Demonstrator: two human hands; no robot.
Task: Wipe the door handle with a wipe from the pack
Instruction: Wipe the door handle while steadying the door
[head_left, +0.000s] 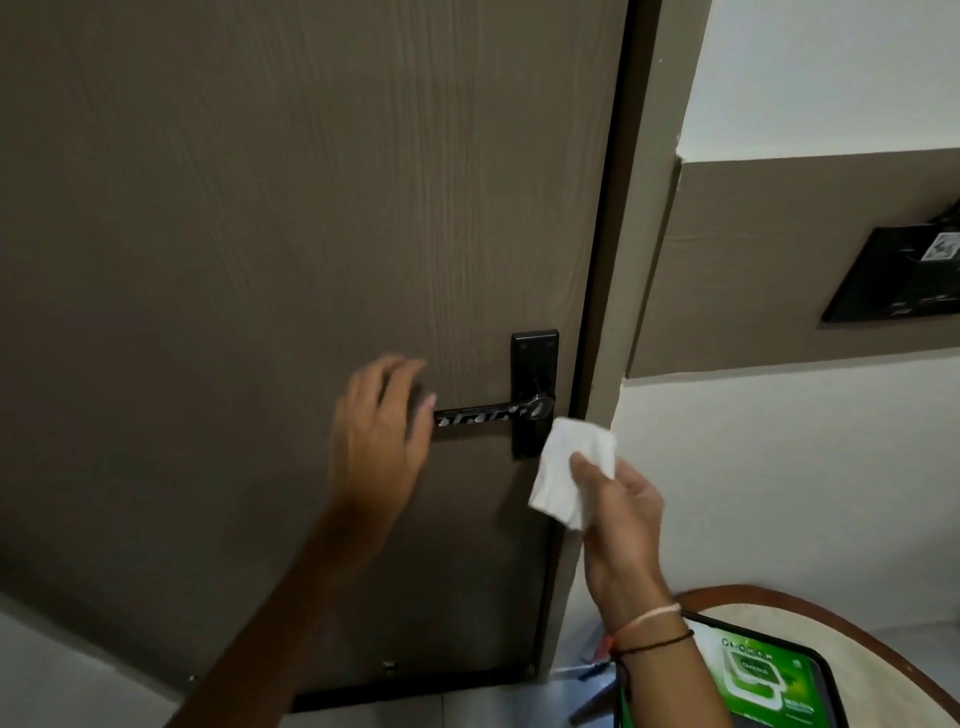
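Note:
A dark lever door handle (485, 415) with pale smears along it sticks out leftward from a black backplate (534, 364) on the brown door. My left hand (379, 431) hovers at the lever's free end, fingers spread, blurred, and whether it touches the lever I cannot tell. My right hand (618, 514) pinches a folded white wipe (569, 470) just below and right of the lever's pivot, apart from the handle. The green wipe pack (763, 680) lies on a dark tray at the lower right.
The door (260, 260) is closed against a grey frame (634, 260). A round table (893, 654) with a brown rim stands at the bottom right. A black wall panel (898, 280) sits on the right wall.

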